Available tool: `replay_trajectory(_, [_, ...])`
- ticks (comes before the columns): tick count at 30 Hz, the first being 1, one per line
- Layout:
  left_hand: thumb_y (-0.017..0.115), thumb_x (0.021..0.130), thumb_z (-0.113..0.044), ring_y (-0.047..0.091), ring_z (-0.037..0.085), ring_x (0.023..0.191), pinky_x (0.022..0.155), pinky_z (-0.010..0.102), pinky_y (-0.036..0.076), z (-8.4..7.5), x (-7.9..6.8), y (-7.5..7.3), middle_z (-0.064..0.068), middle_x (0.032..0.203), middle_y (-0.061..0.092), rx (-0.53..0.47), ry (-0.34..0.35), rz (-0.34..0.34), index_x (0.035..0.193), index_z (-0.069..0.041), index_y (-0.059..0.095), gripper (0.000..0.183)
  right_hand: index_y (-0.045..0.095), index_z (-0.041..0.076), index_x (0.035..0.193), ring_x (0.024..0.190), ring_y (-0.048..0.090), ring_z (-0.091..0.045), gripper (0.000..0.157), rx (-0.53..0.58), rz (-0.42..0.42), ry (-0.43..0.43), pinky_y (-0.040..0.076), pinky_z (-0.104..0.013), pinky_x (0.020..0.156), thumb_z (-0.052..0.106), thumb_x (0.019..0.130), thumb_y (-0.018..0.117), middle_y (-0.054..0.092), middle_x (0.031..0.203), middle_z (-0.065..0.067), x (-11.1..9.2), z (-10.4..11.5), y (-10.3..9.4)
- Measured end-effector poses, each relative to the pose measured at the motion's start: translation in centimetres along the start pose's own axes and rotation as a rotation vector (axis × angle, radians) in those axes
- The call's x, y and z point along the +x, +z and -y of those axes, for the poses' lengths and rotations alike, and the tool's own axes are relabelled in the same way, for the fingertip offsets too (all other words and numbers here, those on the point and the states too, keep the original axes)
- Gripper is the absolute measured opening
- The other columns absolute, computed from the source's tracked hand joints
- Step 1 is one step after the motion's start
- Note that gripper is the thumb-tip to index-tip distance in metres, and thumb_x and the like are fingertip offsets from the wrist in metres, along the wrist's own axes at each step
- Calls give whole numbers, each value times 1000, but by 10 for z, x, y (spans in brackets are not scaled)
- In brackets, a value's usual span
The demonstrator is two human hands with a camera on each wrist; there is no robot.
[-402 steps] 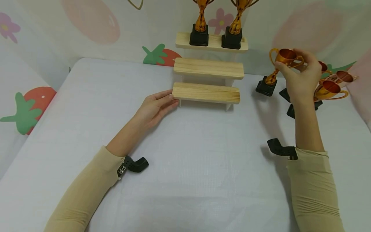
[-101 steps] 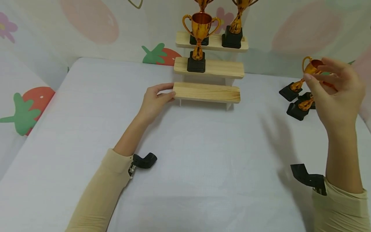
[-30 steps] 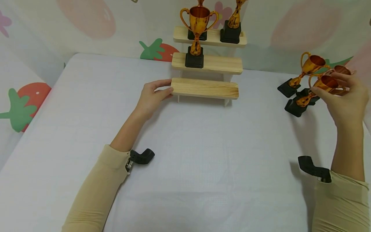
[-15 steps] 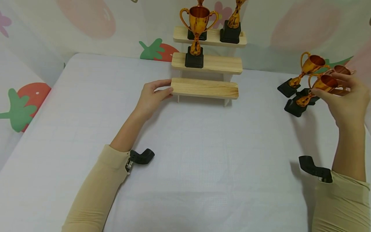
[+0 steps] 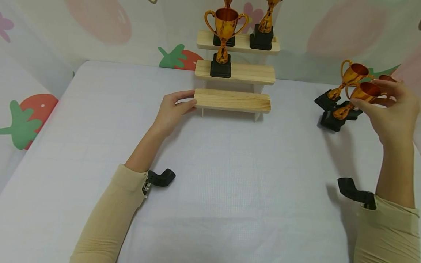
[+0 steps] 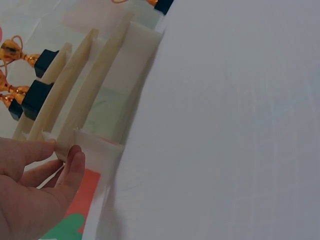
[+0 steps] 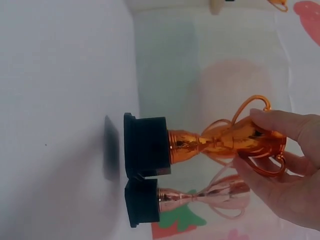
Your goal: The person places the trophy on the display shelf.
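Note:
At the right, my right hand grips a gold trophy by its cup, thumb on one side and fingers on the other. Its black base stands a little off the table, apart from its shadow. A rose-gold trophy is just behind it, and another gold trophy stands to its left rear. My left hand pinches the left end of the lowest step of a three-step wooden stand. On the middle step's left side stands a gold trophy.
The top step bears two gold trophies, one with its black base at the right, the other partly hidden at the left; their tops are cut off. A white cloth covers the table. Behind it hangs a printed curtain.
Since the oldest frame, a gold trophy has gone from my right hand to the middle step. Just now the trophy in my right hand has lifted slightly and shifted left. My left hand stays put.

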State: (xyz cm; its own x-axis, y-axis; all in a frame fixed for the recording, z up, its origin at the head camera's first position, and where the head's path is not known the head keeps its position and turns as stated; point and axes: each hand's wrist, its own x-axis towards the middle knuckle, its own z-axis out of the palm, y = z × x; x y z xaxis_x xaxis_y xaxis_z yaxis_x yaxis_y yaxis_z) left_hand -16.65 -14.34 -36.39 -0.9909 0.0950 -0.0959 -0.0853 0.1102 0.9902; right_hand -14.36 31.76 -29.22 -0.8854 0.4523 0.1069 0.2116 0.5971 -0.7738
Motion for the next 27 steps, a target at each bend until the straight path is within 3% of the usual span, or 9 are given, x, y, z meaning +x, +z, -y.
replay_trajectory(3, [59, 107, 0, 66, 24, 119, 110, 35, 56, 0, 0, 0, 23, 153, 54, -3, 1, 0, 148, 10, 54, 42, 61, 18, 150, 92, 54, 9, 59, 4, 6, -13, 49, 1, 80, 20, 94, 80, 48, 114, 29, -2, 3, 1])
replay_trajectory(10, [59, 107, 0, 66, 19, 114, 110, 35, 56, -1, -1, 0, 23, 153, 53, -6, -8, -4, 148, 9, 54, 42, 62, 18, 148, 95, 56, 7, 55, 21, 19, -56, 54, -6, 92, 19, 95, 79, 50, 116, 27, -9, 10, 5])
replay_trajectory(15, [58, 107, -1, 66, 20, 115, 111, 34, 56, -1, 0, 0, 22, 153, 53, -5, -11, -4, 148, 9, 54, 42, 68, 15, 140, 93, 60, 4, 52, 101, 28, -135, 50, 0, 80, 8, 91, 82, 55, 112, 23, -13, 15, 8])
replay_trajectory(20, [58, 107, 0, 66, 18, 113, 110, 34, 56, -1, 0, 1, 23, 153, 53, -7, -11, -5, 148, 10, 54, 42, 72, 9, 134, 88, 62, 3, 50, 176, 30, -210, 51, -1, 77, -3, 86, 84, 59, 110, 17, -16, 17, 13])
replay_trajectory(27, [58, 107, 0, 66, 15, 108, 110, 34, 56, -1, -1, 0, 23, 153, 53, -5, -11, -7, 147, 10, 55, 42, 71, 11, 133, 88, 61, 4, 50, 152, 61, -254, 50, -1, 77, -3, 87, 84, 60, 109, 20, -21, 20, 18])
